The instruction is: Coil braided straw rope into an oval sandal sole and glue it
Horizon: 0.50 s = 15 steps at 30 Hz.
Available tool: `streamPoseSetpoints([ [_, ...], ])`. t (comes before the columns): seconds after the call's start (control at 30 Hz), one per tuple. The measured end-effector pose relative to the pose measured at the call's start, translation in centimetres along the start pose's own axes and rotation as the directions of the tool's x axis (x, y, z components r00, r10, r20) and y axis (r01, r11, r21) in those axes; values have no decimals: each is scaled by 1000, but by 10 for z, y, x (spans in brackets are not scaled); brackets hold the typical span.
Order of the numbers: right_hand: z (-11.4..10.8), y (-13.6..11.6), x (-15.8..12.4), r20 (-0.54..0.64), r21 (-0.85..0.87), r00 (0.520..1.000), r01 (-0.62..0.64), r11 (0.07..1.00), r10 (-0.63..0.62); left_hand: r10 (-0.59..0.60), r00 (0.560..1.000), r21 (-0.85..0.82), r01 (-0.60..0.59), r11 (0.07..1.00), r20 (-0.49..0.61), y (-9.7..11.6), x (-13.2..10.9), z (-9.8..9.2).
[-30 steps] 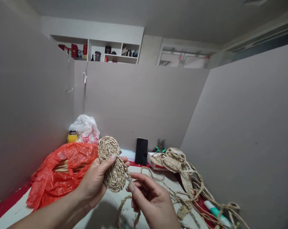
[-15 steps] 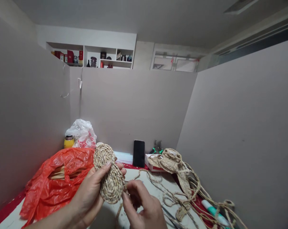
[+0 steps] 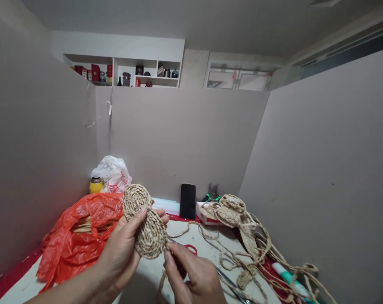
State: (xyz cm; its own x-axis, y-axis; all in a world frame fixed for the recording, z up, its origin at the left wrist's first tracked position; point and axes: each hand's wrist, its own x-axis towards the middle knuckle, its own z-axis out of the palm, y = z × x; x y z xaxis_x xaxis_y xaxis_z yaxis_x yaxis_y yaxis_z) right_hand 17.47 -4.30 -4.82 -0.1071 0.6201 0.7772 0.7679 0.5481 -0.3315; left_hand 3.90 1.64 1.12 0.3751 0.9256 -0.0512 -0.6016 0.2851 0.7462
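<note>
A figure-eight piece of coiled, braided straw cord (image 3: pixel 150 234) is held up over the table by my left hand (image 3: pixel 124 249), thumb across its narrow waist and fingers behind it. My right hand (image 3: pixel 194 270) pinches the cord at the lower right edge of the coil between thumb and forefinger. A loose length of cord (image 3: pixel 161 280) hangs below that pinch. Just behind my right hand lies a pair of scissors with a red handle (image 3: pixel 191 249), partly hidden.
A red plastic bag (image 3: pixel 80 245) with straw-coloured strips lies left. Behind stand a yellow jar (image 3: pixel 95 185), a white bag (image 3: pixel 115 173), a phone (image 3: pixel 187 201) and green-handled pliers (image 3: pixel 213 194). Tangled cord (image 3: pixel 251 261), a woven straw piece (image 3: pixel 231 209) and a glue tube (image 3: pixel 289 278) lie right.
The view has shifted slightly. My right thumb and forefinger have straightened against the coil's lower edge, and the red scissor handle has come into sight behind them. My left hand keeps its hold.
</note>
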Motion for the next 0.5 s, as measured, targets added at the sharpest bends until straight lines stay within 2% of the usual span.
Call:
streamPoseSetpoints([
  [0.1,1,2,0,29,-163,986,167,973,-164,34,999,3,-34,999,-11,-1,0,0],
  [0.2,8,3,-2,18,-233,982,186,954,-187,61,998,0,-61,998,-29,-2,3,-1],
  [0.3,20,1,-5,-53,-231,991,107,967,-122,89,995,-12,-90,996,-52,-2,7,-3],
  [0.37,28,-1,-8,-57,-180,998,31,983,-42,131,990,-29,-133,991,-52,-1,9,-4],
  [0.5,41,-8,-10,1,97,986,-164,982,164,237,971,-31,-239,971,-39,2,10,-6],
])
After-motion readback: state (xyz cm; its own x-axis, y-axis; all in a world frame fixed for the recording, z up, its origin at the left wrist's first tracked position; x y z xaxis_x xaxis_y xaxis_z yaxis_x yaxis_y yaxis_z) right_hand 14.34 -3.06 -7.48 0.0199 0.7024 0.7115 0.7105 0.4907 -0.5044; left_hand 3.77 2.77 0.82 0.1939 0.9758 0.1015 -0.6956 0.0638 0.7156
